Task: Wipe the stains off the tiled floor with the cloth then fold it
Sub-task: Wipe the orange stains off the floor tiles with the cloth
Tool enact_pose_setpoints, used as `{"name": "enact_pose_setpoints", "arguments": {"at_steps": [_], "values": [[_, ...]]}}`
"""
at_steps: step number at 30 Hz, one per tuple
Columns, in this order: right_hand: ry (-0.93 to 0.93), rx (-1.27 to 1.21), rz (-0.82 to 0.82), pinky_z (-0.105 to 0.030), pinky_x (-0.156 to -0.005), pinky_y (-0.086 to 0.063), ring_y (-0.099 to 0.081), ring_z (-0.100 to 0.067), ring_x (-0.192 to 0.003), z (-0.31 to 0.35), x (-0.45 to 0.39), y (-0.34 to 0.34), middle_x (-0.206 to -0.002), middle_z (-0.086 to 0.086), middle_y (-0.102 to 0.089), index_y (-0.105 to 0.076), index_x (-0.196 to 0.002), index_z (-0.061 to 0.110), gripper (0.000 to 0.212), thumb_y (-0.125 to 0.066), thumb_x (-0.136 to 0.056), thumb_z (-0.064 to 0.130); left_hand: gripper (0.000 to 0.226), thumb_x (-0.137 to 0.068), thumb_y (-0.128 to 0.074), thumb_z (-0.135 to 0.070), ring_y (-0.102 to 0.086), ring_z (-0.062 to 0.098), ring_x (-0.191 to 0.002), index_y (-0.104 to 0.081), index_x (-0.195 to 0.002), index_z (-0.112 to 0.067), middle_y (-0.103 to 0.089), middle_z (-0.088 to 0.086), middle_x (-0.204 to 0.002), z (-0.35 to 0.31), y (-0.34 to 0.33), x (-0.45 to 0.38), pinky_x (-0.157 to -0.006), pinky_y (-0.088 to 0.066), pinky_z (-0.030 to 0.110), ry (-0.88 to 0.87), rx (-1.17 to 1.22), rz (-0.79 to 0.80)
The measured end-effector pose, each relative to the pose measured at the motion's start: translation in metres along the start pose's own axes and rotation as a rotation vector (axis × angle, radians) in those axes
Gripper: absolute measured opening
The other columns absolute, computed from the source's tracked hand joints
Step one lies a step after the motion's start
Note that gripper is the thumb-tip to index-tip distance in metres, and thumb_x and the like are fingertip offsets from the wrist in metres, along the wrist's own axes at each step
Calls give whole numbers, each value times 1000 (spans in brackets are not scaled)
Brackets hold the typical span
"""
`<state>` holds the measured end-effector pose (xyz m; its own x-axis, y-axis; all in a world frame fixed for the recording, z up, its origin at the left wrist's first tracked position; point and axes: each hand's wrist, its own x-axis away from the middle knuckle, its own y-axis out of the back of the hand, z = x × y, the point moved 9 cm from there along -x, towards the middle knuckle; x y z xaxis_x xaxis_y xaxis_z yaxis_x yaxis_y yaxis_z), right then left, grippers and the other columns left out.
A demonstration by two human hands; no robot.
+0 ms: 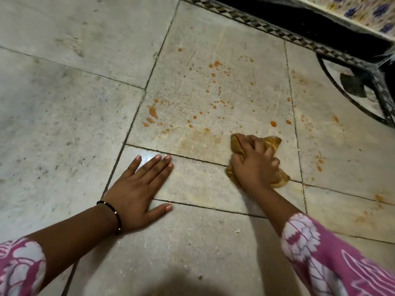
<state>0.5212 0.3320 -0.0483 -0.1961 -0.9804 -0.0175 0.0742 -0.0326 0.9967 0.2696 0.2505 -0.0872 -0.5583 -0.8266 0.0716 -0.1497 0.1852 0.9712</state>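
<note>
A bunched, orange-brown cloth (pixel 274 143) lies on the pale tiled floor (pixel 64 107), and my right hand (pixel 254 165) is closed on top of it, pressing it down over a grout line. Orange stains (pixel 152 111) are spattered across the tile beyond the cloth, with more spots (pixel 319 163) on the tile to its right. A faint orange smear (pixel 192 138) runs just left of the cloth. My left hand (pixel 136 191) rests flat on the floor to the left, fingers spread, holding nothing.
A dark patterned border strip (pixel 267 26) runs along the far edge of the floor. A black curved metal frame (pixel 350 82) stands at the upper right. A floral patterned surface (pixel 363 11) shows in the top right corner.
</note>
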Motion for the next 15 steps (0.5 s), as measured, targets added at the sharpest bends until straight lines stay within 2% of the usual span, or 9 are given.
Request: {"name": "enact_pose_setpoints", "arguments": {"at_steps": [2,5,7,9,10,12,15], "values": [[26,-14,60,-52,-99,-23,-22,-31,-127,38,-8,-7,-148,2,-30,-34,-140,38,56,-46,-85,41,84,-88,-26,-69,-9,19,-146,-17,-151,-14,-14,4,-158,-1,-1,1,-115,-11,49,-3,9,6],[312,17,102,-53,-97,-27,-28,-35,-128,92,23,-16,-147,2,-35,-36,-140,37,61,-39,-80,42,83,-88,-26,-69,-10,19,-146,-17,-151,-14,-16,5,-158,-2,1,0,-114,-12,48,-9,17,4],[454,17,65,-52,-91,-34,-38,-34,-122,90,55,-10,-139,3,-47,-42,-137,39,63,-39,-74,43,83,-88,-26,-69,-10,19,-146,-18,-150,-14,-17,5,-158,-2,3,0,-114,-11,48,-11,26,-1],[516,0,57,-50,-88,-37,-41,-31,-116,61,72,-8,-135,3,-51,-42,-135,41,63,-42,-73,43,83,-89,-26,-69,-10,19,-146,-19,-150,-14,-17,5,-158,-3,4,0,-114,-11,47,-20,26,-5],[498,9,57,-48,-88,-36,-41,-30,-114,39,72,-6,-135,3,-51,-42,-135,42,62,-42,-73,44,83,-89,-26,-68,-11,19,-146,-19,-150,-13,-17,5,-157,-4,4,0,-114,-11,47,-22,28,-9],[321,7,52,-46,-87,-33,-40,-30,-113,-2,50,-2,-136,2,-49,-43,-135,42,61,-38,-75,46,82,-89,-26,-68,-12,19,-146,-21,-150,-13,-18,5,-157,-3,4,0,-114,-10,47,-18,29,-23],[3,8,7,-47,-91,-28,-30,-30,-120,-3,13,2,-143,3,-38,-42,-137,40,55,-38,-82,44,82,-89,-26,-68,-11,19,-146,-20,-150,-13,-17,5,-157,-2,4,1,-115,-9,47,-18,20,-17]]}}
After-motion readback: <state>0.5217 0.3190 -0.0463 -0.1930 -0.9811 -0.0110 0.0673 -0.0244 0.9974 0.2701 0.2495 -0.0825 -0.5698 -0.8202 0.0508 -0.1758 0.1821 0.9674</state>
